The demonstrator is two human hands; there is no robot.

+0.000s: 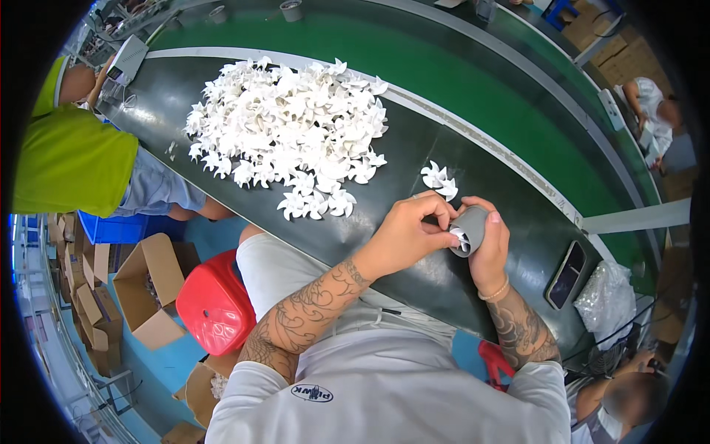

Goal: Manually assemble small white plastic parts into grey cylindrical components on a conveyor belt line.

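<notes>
My right hand (492, 248) wraps round a grey cylindrical cup (472, 223), its open end tilted toward my left hand (414, 231). Inside that mouth shows a white bladed fan wheel (461, 239). The left thumb and fingers are pinched together on it at the rim; the exact grip is partly hidden. Just beyond my hands, a few loose white fan wheels (439, 180) lie on the dark work surface (414, 296). Farther left is a large heap of the same white fan wheels (288, 122).
A phone (566, 274) and a clear plastic bag (606, 300) lie to the right. Past a metal rail runs a green conveyor belt (458, 96). A red stool (216, 305) and open cardboard boxes (151, 288) stand at left. Co-workers sit around, one in a yellow-green shirt (74, 166).
</notes>
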